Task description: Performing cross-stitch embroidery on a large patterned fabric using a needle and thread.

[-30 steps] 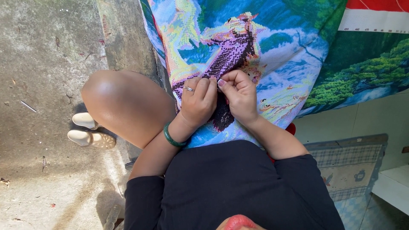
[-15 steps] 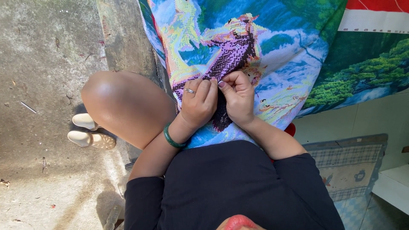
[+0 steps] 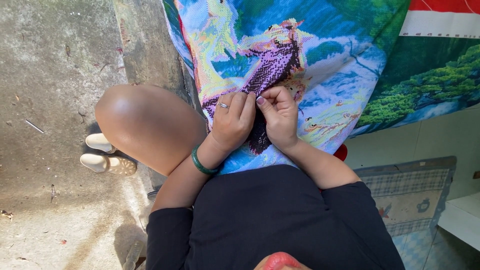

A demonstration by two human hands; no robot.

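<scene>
While both hands sit together on the large cross-stitch cloth (image 3: pixel 320 75), the work under them looks far advanced — nearly all the fabric in view carries colour: blue and yellow ground, a purple figure just beyond the fingertips, green foliage well off to the right of the right hand. The left hand (image 3: pixel 231 122), with a ring on one finger and a green bangle (image 3: pixel 201 162) at the wrist, curls over the cloth with its fingers bent onto a fold. The right hand (image 3: pixel 280 117) is touching it, thumb and forefinger pinched close at the same spot; whether they hold a needle or thread I cannot tell, as nothing that fine shows. A dark patch of stitching lies directly under the two palms, and that seems to be the area in hand. The cloth drapes from beyond the hands down over the lap, its near edge tucked against the black top. By my judgement only small spots are left — a bare white strip shows at the far right corner. A bare knee (image 3: pixel 145 125) rises just left of the left hand, pale sandals (image 3: pixel 107 155) on the concrete further left.
</scene>
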